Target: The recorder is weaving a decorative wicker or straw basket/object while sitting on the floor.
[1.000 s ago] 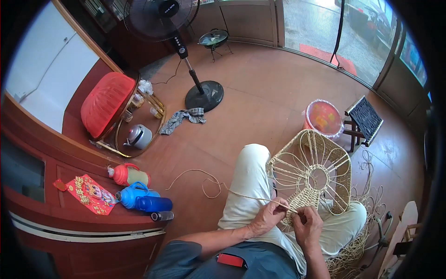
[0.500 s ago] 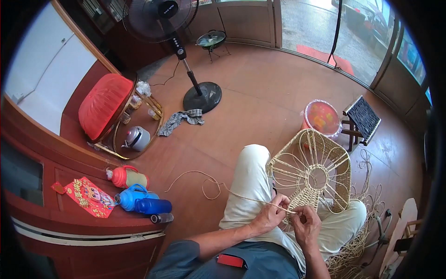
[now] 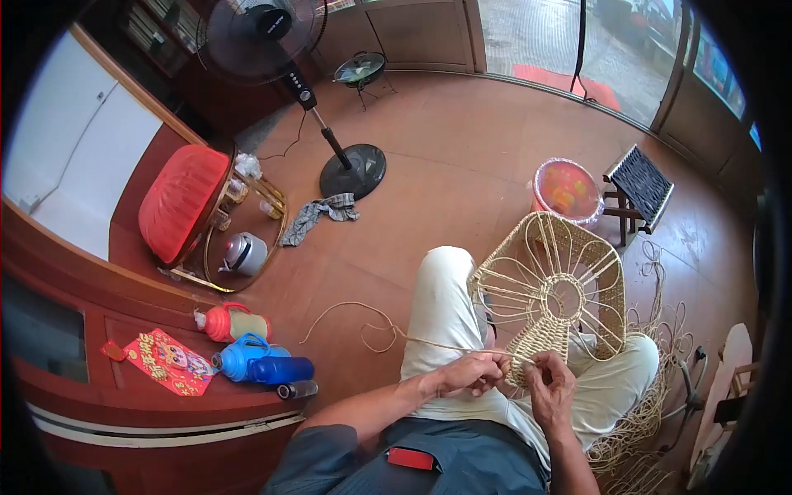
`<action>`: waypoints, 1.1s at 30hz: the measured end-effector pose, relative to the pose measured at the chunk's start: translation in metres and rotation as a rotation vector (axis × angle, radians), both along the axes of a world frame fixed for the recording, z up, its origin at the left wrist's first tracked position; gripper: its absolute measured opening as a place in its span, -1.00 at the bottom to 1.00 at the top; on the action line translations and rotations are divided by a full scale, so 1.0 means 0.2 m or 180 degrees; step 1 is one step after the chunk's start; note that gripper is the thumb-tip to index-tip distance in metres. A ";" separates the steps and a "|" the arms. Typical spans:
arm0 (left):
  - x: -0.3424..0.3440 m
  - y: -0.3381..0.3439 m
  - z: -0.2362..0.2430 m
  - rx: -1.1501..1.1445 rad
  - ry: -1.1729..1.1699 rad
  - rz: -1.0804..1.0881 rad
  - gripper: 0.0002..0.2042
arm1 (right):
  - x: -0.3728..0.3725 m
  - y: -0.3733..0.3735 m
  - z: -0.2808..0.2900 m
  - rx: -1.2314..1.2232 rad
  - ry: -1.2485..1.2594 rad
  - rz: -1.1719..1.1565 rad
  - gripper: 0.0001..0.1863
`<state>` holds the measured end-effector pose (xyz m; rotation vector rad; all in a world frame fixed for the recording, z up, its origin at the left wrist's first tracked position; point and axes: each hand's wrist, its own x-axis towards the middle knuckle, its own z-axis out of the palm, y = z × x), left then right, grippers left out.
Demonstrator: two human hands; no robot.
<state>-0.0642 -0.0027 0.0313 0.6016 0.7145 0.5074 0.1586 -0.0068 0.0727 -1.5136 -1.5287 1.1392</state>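
A woven straw-coloured basket (image 3: 612, 330), with open looped strands round a central ring, rests tilted on my lap. From its ring a tightly woven strip (image 3: 538, 339) runs down toward my hands. My left hand (image 3: 474, 374) is closed beside the strip's lower end, fingertips pinched; what lies between them is hidden. A thin cord (image 3: 437, 341) passes over the knuckles of that hand to the strip and trails left across my knee to the floor. My right hand (image 3: 551, 386) pinches the strip's lower right edge between thumb and fingers.
Loose cord (image 3: 631, 441) lies heaped to my right. Ahead stand a red tub (image 3: 569, 194) and a stool with a black woven seat (image 3: 639, 190). A standing fan (image 3: 353, 172) is farther off. Bottles and flasks (image 3: 280, 370) occupy the red cabinet at left.
My left hand has drawn slightly left and down, away from the right hand. The cord stretched between my fingers before now lies over the left knuckles. The view has shifted slightly.
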 end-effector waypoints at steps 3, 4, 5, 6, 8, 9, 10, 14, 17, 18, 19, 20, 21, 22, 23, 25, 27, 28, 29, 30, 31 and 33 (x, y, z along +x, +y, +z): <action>-0.11 0.01 0.11 0.0329 0.0726 -0.0597 -0.85 | 0.00 0.01 0.01 0.0020 -0.0301 0.0038 -0.84; -0.17 0.02 0.16 0.0369 0.1134 -0.0853 -0.79 | 0.00 0.01 0.01 0.0312 -0.0350 0.0076 -0.83; -0.22 0.02 0.21 0.1114 0.1273 -0.0938 -0.70 | 0.01 0.02 0.01 0.0118 -0.0467 0.0142 -0.82; -0.30 0.04 0.26 0.1740 0.2036 -0.1196 -0.69 | 0.01 0.01 0.01 0.0258 -0.0401 0.0178 -0.83; -0.50 0.02 0.38 0.1727 0.3073 -0.1234 -0.74 | 0.01 0.02 0.00 0.0362 -0.0435 0.0241 -0.83; -0.61 0.02 0.42 0.1671 0.3558 -0.1398 -0.75 | 0.01 0.01 0.00 0.0574 -0.0519 0.0317 -0.83; -0.70 -0.01 0.46 0.1872 0.4029 -0.1170 -0.73 | 0.00 0.02 -0.01 0.0828 -0.0544 0.0321 -0.84; -1.20 -0.07 0.53 0.2509 0.5629 -0.1124 -0.72 | -0.01 0.02 0.01 0.0576 -0.0287 0.0263 -0.87; -1.64 -0.12 0.54 0.2047 0.6725 -0.0976 -0.73 | -0.01 0.02 0.04 0.0402 -0.0216 0.0169 -0.88; -1.79 -0.15 0.54 0.1947 0.6769 -0.0791 -0.73 | -0.02 0.03 0.04 0.0417 -0.0175 0.0191 -0.88; -1.94 -0.17 0.55 0.1712 0.6879 -0.0906 -0.71 | -0.02 0.03 0.04 0.0424 -0.0136 0.0221 -0.89; -2.07 -0.20 0.55 0.1790 0.6849 -0.0799 -0.70 | -0.01 0.03 0.04 0.0430 -0.0145 0.0192 -0.89; -2.19 -0.22 0.56 0.1573 0.6859 -0.0776 -0.70 | -0.01 0.04 0.04 0.0494 -0.0097 0.0194 -0.90; -2.31 -0.23 0.57 0.1618 0.6932 -0.0993 -0.72 | -0.01 0.04 0.04 0.0471 -0.0083 0.0201 -0.90; -2.40 -0.26 0.59 0.1782 0.7161 -0.0832 -0.72 | -0.01 0.04 0.04 0.0461 -0.0173 0.0218 -0.91; -2.55 -0.30 0.65 0.1674 0.7778 -0.0662 -0.71 | 0.00 0.04 0.03 0.0600 -0.0111 0.0198 -0.90; -2.69 -0.35 0.75 0.1179 0.8128 -0.0305 -0.69 | 0.00 0.03 0.03 0.0629 -0.0122 0.0160 -0.90; -2.76 -0.39 0.82 0.0765 0.8142 -0.0035 -0.67 | 0.00 0.03 0.03 0.0497 -0.0133 0.0171 -0.90; -2.84 -0.44 0.89 0.0677 0.8436 -0.0040 -0.64 | 0.00 0.03 0.03 0.0365 -0.0140 0.0177 -0.89; -2.94 -0.49 0.97 0.0531 0.8705 -0.0098 -0.60 | 0.00 0.03 0.03 0.0358 -0.0134 0.0157 -0.89; -3.04 -0.55 1.04 0.0326 0.8844 0.0139 -0.60 | 0.00 0.03 0.03 0.0415 -0.0157 0.0161 -0.89; -3.25 -0.65 1.17 -0.0299 0.8904 0.0248 -0.57 | 0.00 0.03 0.03 0.0465 -0.0184 0.0143 -0.88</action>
